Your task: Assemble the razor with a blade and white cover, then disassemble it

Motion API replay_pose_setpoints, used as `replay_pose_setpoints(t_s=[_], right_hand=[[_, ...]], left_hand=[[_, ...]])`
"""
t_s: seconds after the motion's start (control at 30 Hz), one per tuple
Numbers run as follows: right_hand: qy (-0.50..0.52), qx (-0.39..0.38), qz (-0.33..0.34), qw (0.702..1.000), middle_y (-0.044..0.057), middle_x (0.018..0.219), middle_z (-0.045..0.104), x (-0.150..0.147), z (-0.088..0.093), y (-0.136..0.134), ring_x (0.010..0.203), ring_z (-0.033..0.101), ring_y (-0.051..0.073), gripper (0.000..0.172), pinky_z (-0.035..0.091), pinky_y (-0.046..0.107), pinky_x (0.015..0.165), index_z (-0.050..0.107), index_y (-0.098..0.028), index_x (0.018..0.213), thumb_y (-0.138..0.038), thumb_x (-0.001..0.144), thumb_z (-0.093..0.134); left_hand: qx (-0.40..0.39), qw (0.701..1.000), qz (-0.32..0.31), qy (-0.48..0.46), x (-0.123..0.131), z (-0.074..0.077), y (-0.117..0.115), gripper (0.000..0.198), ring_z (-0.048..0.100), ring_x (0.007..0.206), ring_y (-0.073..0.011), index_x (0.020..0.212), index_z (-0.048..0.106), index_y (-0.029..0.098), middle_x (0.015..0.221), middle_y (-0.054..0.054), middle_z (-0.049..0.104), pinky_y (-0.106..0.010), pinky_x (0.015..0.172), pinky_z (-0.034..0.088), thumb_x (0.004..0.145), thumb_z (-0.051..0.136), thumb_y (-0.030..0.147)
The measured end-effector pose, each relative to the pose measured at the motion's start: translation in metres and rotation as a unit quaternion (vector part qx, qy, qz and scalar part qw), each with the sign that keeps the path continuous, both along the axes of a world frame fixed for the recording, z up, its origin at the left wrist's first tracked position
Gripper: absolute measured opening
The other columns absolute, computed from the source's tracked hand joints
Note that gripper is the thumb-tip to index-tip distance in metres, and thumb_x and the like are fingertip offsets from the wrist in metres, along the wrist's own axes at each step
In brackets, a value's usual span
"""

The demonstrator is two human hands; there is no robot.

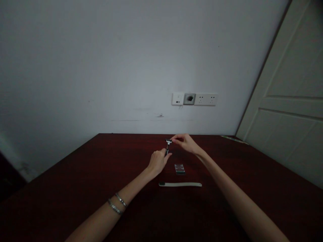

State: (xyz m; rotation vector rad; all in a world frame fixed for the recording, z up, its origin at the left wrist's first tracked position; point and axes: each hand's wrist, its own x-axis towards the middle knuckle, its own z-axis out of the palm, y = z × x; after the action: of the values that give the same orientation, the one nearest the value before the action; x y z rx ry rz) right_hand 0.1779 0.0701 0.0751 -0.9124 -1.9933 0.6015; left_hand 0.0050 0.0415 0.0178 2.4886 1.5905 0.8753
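Observation:
My left hand (pixel 156 161) is closed around the handle of a razor (pixel 167 147), which stands upright with its head at the top. At the right end of that head, the thumb and fingertips of my right hand (pixel 185 142) pinch its edge. Below the hands lies a small clear case (pixel 179 169), seemingly with blade cartridges inside. Nearer to me a long white handled item (pixel 181 184), like a toothbrush with a dark patch at its left end and a hole at its right, lies crosswise.
The dark red table (pixel 75 181) reaches back to a pale wall (pixel 126 67). Sockets and a switch panel (pixel 194 99) are set in the wall. A white panelled door (pixel 290 101) stands at the right. A thin flat strip (pixel 234 139) lies at the table's far right corner.

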Motion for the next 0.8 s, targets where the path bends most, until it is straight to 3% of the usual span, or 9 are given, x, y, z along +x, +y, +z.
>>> replay_pose_setpoints(t_s=[0.37,0.8], right_hand=[[-0.001,0.004,0.006,1.000,0.007,0.083,0.070,0.0001,-0.0014,0.0005,0.079,0.062,0.019,0.019,0.046,0.031,0.075,0.068,-0.014,0.081,-0.027,0.078,0.055],[-0.001,0.023,-0.002,1.000,0.007,0.082,0.071,-0.0011,-0.0028,0.0000,0.078,0.063,0.019,0.020,0.046,0.032,0.075,0.069,-0.014,0.080,-0.027,0.078,0.055]], left_hand=[[0.018,1.000,0.006,0.018,-0.0010,-0.0043,0.0018,0.031,0.065,0.075,-0.0249,0.087,0.059,0.015,0.079,-0.012,0.068,-0.027,0.062,0.042,0.089,0.040,0.040],[0.023,0.997,0.041,0.058,0.0002,0.0007,-0.0024,0.029,0.066,0.078,-0.0252,0.097,0.058,0.015,0.084,-0.011,0.069,-0.029,0.066,0.045,0.090,0.038,0.036]])
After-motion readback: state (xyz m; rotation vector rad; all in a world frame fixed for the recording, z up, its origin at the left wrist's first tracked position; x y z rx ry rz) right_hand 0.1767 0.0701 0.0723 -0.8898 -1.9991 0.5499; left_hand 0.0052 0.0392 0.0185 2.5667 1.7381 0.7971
